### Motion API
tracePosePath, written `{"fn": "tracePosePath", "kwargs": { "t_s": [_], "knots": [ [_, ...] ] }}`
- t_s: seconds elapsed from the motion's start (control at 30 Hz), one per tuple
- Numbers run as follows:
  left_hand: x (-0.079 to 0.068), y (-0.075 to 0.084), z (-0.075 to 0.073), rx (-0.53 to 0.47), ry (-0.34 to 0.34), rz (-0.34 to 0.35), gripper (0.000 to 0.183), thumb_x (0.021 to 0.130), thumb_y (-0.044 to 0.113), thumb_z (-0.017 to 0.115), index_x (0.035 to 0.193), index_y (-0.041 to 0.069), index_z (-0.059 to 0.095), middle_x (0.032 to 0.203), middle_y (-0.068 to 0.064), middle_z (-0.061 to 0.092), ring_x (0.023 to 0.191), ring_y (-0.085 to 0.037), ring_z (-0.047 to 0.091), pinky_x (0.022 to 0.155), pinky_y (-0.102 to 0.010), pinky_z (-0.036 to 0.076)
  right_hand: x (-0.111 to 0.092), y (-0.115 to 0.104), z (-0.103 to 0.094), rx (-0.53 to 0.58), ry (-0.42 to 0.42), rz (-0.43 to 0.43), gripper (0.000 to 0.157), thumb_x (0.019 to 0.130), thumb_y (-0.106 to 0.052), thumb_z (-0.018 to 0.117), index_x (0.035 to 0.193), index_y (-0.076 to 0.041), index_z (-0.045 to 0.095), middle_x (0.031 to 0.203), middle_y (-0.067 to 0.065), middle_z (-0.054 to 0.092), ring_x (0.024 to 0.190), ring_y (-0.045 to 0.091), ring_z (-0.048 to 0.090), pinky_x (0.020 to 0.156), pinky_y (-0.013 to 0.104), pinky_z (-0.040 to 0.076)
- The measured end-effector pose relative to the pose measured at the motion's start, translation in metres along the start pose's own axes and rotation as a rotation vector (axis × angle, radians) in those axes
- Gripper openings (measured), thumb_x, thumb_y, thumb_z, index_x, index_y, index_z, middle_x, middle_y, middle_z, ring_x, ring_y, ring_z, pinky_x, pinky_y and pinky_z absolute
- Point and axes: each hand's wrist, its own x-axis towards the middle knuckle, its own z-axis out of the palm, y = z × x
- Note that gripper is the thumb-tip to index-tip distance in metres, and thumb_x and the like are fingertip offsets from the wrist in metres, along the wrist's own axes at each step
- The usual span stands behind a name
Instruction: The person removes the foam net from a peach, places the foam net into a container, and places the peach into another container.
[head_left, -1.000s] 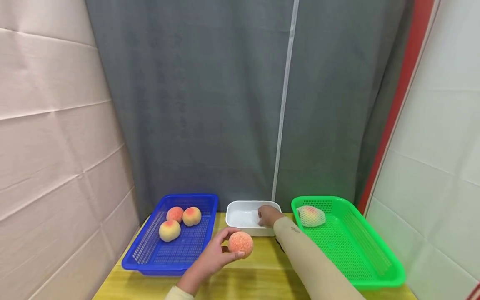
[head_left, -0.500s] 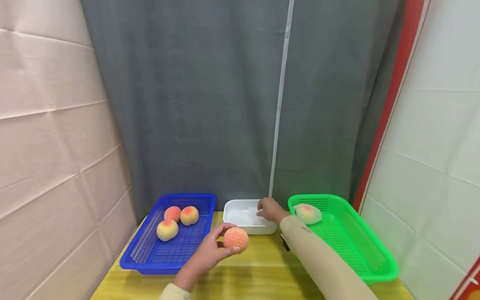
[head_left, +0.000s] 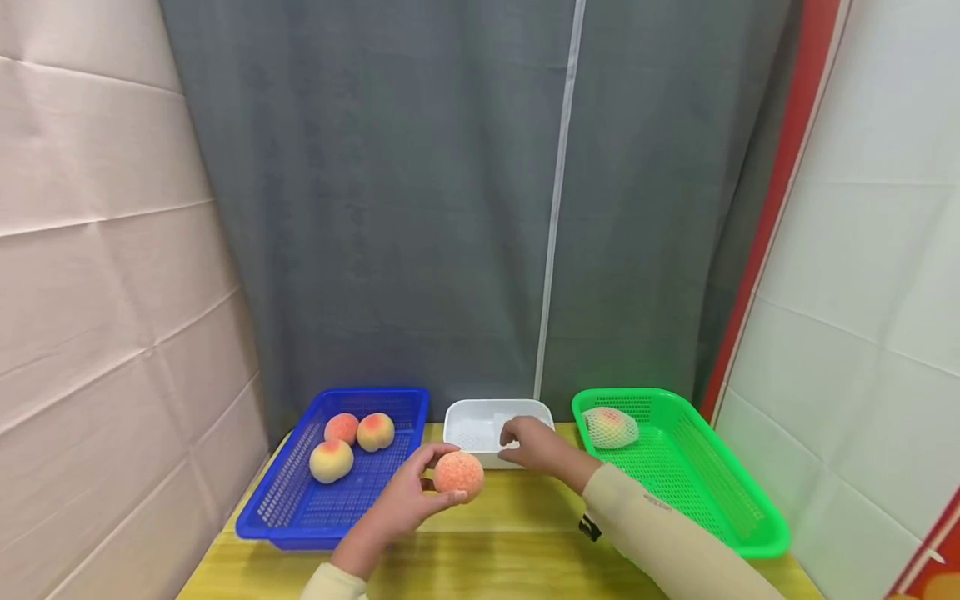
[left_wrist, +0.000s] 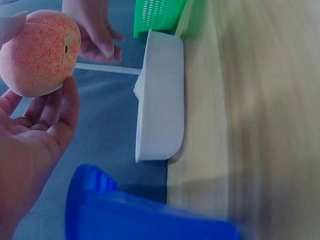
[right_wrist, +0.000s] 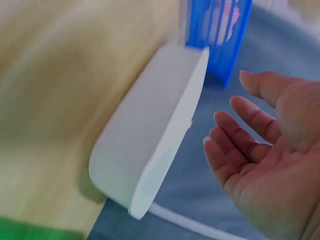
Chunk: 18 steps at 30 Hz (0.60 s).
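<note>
My left hand grips a pinkish-red peach between thumb and fingers, raised in front of the white tray. The left wrist view shows the same peach with a small dark hole at one end. My right hand hovers over the tray's near right side. Its fingers are loosely bent and nothing shows between them in the right wrist view, where the hand is beside the tray. A bit of white netting pokes above the tray rim.
On the left, a blue basket holds 3 peaches. To the right stands a green basket with one peach in a white foam net. All rest on a wooden table, with a grey curtain behind.
My right hand has come up out of the white tray, nearer to me and the peach. My left hand keeps its grip on the peach, with little movement. The view has shifted slightly.
</note>
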Motion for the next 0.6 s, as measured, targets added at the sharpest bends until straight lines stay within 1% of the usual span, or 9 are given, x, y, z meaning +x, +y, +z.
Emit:
{"fn": "tracePosePath", "kwargs": {
  "t_s": [0.03,0.1,0.2,0.27,0.3,0.33,0.4,0.5,0.6],
  "knots": [
    [0.0,0.001,-0.004,0.01,-0.004,-0.003,0.064,0.093,0.02,0.093,0.147,0.01,0.06,0.133,-0.01,0.066,0.113,-0.018,0.067,0.09,-0.034,0.061,-0.007,-0.004,0.001,0.017,-0.001,-0.018,0.012,0.094,-0.01,0.086,0.094,-0.004,0.075,0.091,0.005,0.073,0.093,0.032,0.071,0.088,0.046,0.061],
    [0.0,0.005,-0.014,0.037,-0.01,-0.005,0.063,0.093,0.021,0.092,0.147,0.01,0.06,0.135,-0.011,0.065,0.114,-0.02,0.067,0.091,-0.035,0.06,-0.02,-0.011,0.002,0.046,-0.002,-0.053,0.013,0.094,-0.011,0.086,0.094,-0.006,0.075,0.092,0.004,0.074,0.094,0.03,0.072,0.088,0.045,0.061],
    [0.003,0.009,-0.031,0.068,-0.016,-0.014,0.062,0.094,0.02,0.091,0.147,0.009,0.059,0.138,-0.013,0.063,0.114,-0.024,0.068,0.09,-0.035,0.061,-0.04,-0.02,0.004,0.09,-0.009,-0.066,0.014,0.095,-0.014,0.088,0.095,-0.008,0.075,0.094,0.002,0.074,0.094,0.024,0.071,0.089,0.042,0.061],
    [0.005,0.011,-0.043,0.08,-0.015,-0.032,0.061,0.094,0.019,0.09,0.145,0.009,0.059,0.137,-0.015,0.063,0.11,-0.026,0.068,0.087,-0.035,0.061,-0.052,-0.023,0.005,0.115,-0.012,-0.056,0.015,0.095,-0.018,0.088,0.095,-0.01,0.075,0.095,-0.001,0.074,0.094,0.02,0.071,0.089,0.04,0.061],
    [0.007,0.011,-0.049,0.089,-0.014,-0.044,0.06,0.094,0.018,0.09,0.145,0.009,0.059,0.136,-0.014,0.064,0.109,-0.026,0.069,0.086,-0.034,0.061,-0.058,-0.025,0.006,0.132,-0.015,-0.045,0.015,0.095,-0.018,0.088,0.096,-0.01,0.075,0.096,0.001,0.074,0.095,0.021,0.071,0.089,0.04,0.061],
    [0.008,0.011,-0.055,0.103,-0.016,-0.054,0.06,0.094,0.018,0.089,0.144,0.009,0.058,0.136,-0.014,0.064,0.108,-0.026,0.069,0.085,-0.034,0.062,-0.063,-0.025,0.007,0.143,-0.021,-0.029,0.015,0.096,-0.019,0.088,0.097,-0.011,0.075,0.096,0.0,0.074,0.095,0.021,0.07,0.089,0.039,0.06],
    [0.011,0.011,-0.066,0.134,-0.005,-0.073,0.059,0.093,0.018,0.089,0.143,0.01,0.059,0.133,-0.013,0.065,0.109,-0.025,0.07,0.085,-0.033,0.061,-0.072,-0.026,0.008,0.177,-0.034,-0.002,0.015,0.097,-0.021,0.087,0.097,-0.013,0.075,0.097,-0.002,0.073,0.097,0.025,0.071,0.088,0.039,0.06],
    [0.015,0.007,-0.081,0.175,0.019,-0.103,0.058,0.092,0.016,0.089,0.141,0.009,0.059,0.132,-0.012,0.066,0.11,-0.025,0.07,0.086,-0.035,0.062,-0.083,-0.027,0.008,0.238,-0.049,0.02,0.013,0.099,-0.021,0.085,0.098,-0.015,0.073,0.098,-0.003,0.072,0.099,0.029,0.07,0.086,0.037,0.058],
    [0.02,0.002,-0.096,0.202,0.04,-0.132,0.058,0.09,0.015,0.087,0.139,0.008,0.058,0.132,-0.013,0.066,0.112,-0.028,0.07,0.085,-0.038,0.062,-0.091,-0.026,0.007,0.281,-0.044,0.009,0.013,0.099,-0.019,0.085,0.098,-0.014,0.073,0.098,-0.006,0.07,0.098,0.027,0.069,0.084,0.036,0.058]
  ]
}}
